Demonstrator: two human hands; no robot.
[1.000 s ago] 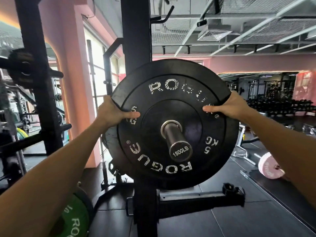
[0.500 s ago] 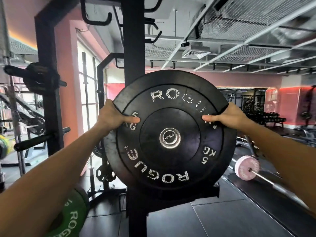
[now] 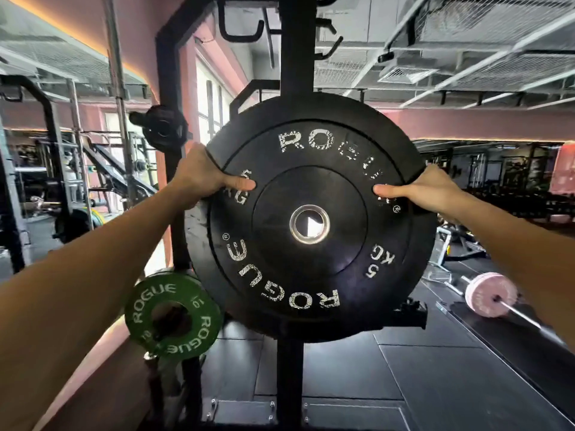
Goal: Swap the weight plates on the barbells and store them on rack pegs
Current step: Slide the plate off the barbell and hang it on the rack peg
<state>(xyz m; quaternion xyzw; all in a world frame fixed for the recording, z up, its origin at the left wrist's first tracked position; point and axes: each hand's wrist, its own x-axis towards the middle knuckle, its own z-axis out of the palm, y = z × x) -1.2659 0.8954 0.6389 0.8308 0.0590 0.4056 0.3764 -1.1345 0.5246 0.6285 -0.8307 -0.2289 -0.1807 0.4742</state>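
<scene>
The black plate (image 3: 311,219) reads "ROGUE" and "5 KG"; the green plate (image 3: 172,315) reads "ROGUE" and "10".

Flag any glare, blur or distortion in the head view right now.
Head view: wide-angle bowing bends the rack upright and ceiling lines; window backlight flares through the black plate hub hole; the plate's lettering reads sharp; left hand and right hand crisp; pink barbell plate at the frame edge soft.

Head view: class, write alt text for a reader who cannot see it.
Both hands, left hand and right hand, grip a black 5 kg plate in front of a black rack upright. A green plate sits lower left.
</scene>
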